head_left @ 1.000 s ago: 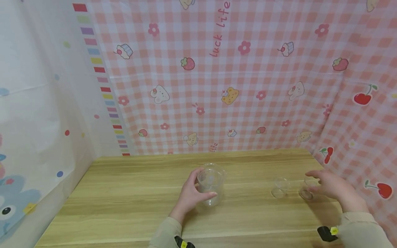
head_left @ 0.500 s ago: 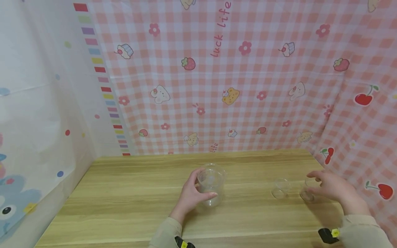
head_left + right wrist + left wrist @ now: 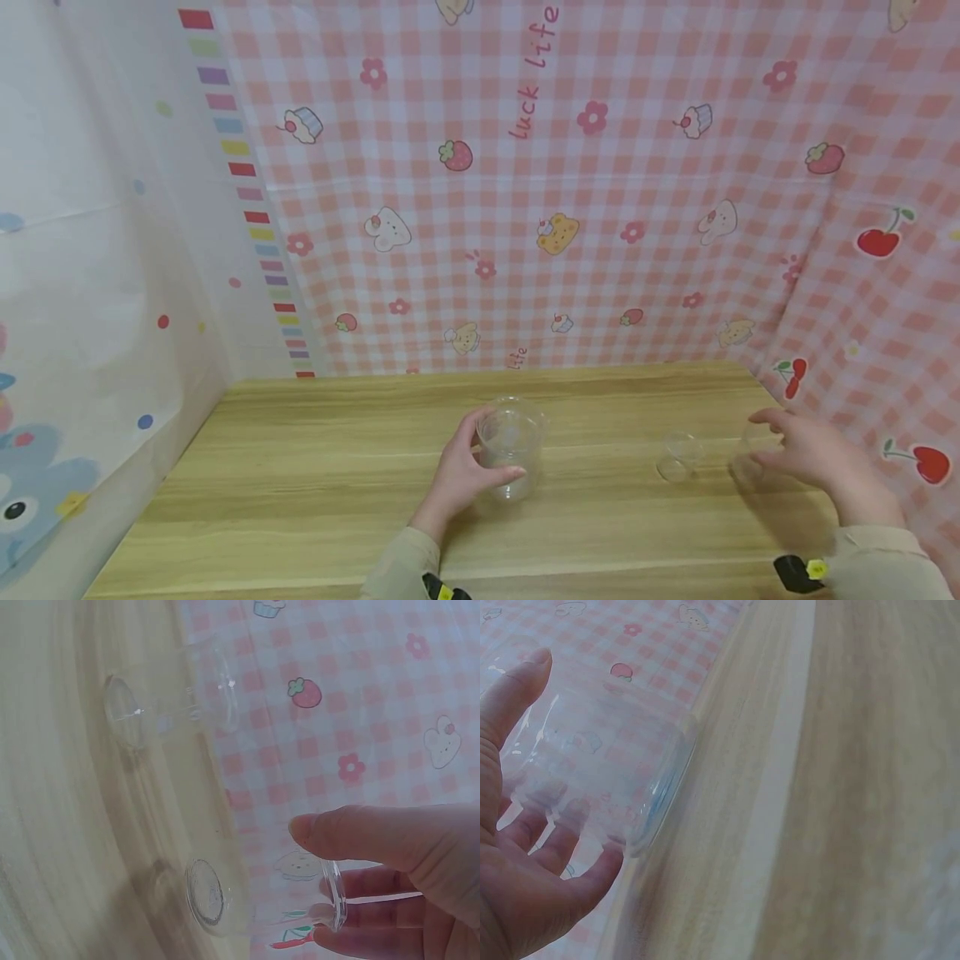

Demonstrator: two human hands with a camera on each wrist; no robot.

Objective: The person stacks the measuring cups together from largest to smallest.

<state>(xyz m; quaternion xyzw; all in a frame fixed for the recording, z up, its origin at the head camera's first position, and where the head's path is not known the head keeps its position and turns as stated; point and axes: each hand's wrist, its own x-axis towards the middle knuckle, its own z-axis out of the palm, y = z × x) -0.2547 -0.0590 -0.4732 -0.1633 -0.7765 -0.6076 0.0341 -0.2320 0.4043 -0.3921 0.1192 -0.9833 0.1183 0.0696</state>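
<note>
The left hand (image 3: pixel 467 469) holds a big cup (image 3: pixel 514 437)
The right hand (image 3: pixel 816 454) holds a small clear cup (image 3: pixel 262 896) by its rim.

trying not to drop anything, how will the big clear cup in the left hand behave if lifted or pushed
The big clear cup looks thin-walled, so it's probably light and may flex under a hard squeeze. Its smooth, shiny surface could be slippery. With its round body, it would likely roll if knocked over.
</note>
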